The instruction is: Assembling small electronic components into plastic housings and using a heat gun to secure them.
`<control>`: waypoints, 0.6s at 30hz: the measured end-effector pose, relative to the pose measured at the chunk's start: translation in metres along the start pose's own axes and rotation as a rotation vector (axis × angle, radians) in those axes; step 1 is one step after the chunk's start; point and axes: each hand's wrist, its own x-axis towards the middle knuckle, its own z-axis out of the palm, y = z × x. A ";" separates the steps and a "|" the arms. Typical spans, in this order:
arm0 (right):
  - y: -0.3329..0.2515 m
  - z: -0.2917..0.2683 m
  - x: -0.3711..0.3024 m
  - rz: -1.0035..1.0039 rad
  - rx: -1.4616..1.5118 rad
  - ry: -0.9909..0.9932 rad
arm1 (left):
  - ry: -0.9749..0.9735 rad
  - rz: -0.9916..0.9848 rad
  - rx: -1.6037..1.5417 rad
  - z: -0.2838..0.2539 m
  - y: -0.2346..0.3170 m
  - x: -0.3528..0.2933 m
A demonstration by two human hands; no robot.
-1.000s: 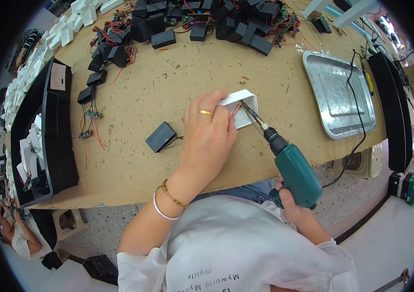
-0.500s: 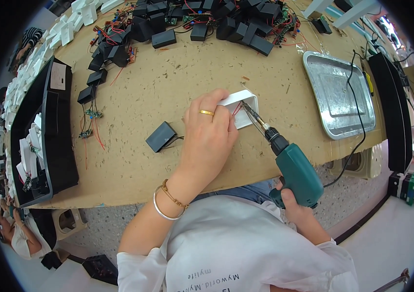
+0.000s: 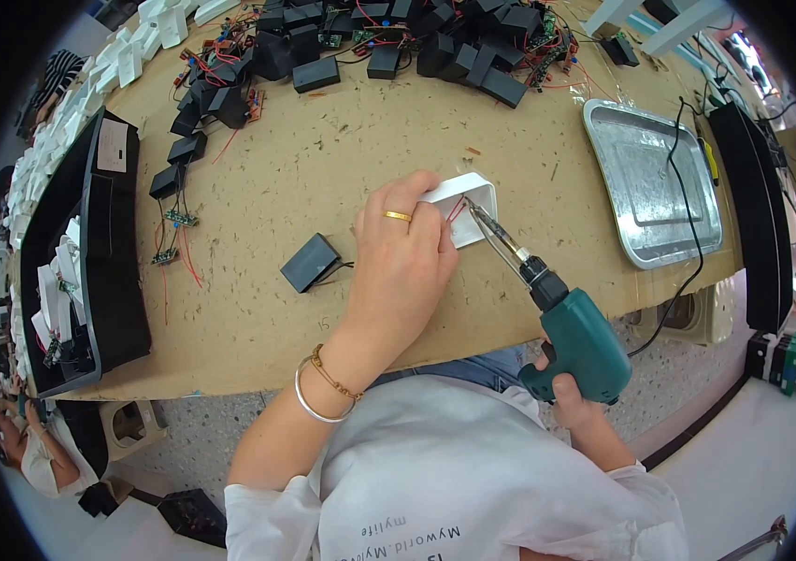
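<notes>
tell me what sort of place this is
Likely an electronics assembly workshop: the right hand holds what looks like a green soldering gun, and wired circuit boards and many white casings lie around.

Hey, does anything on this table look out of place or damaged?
Slightly odd: the black cord crosses the metal tray, where it might snag, and a brown scrap litters the table. No spill or breakage stands out.

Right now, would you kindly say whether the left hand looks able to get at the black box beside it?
Probably not while the left hand holds the white casing; once freed, likely yes, since only wires from the black box lie between them.
</notes>
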 end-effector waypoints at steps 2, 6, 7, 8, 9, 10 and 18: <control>0.003 -0.004 -0.001 -0.030 -0.016 -0.012 | 0.000 -0.001 -0.005 0.001 0.000 0.000; 0.004 -0.006 -0.007 0.012 0.043 -0.029 | -0.006 -0.009 -0.015 0.001 0.000 0.001; 0.003 -0.006 -0.007 0.028 0.035 -0.001 | -0.004 -0.005 -0.016 0.001 -0.001 0.001; 0.002 -0.004 -0.005 0.026 0.036 -0.001 | -0.003 -0.004 -0.015 -0.001 0.000 0.002; -0.002 -0.001 -0.003 0.029 0.079 0.038 | -0.002 -0.018 -0.033 -0.004 0.001 0.003; -0.006 0.001 0.000 0.030 0.122 0.077 | 0.000 -0.031 -0.051 -0.007 0.003 0.003; -0.015 0.011 0.022 -0.033 0.250 0.161 | -0.098 -0.155 0.026 -0.049 -0.002 -0.001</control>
